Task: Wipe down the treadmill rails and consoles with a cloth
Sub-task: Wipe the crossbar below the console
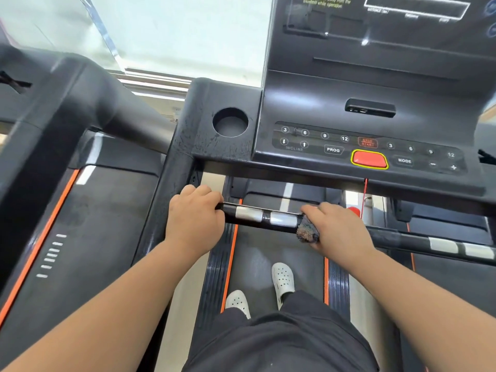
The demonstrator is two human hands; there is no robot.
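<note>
Because the cloth (307, 232) is bunched in the right hand (341, 229), whose fingers curl round both it and the crossbar (256, 224), the fabric sits pressed against the rail, likely so it can slide along it. It lies just at 3 o'clock of the two silver grip plates (248, 214). At 9 o'clock of them the left hand (194, 218) wraps the bar bare, probably for steadying. At 12 o'clock the console (335, 114) awaits wiping, with speckles around its cup holder (230, 122).
</note>
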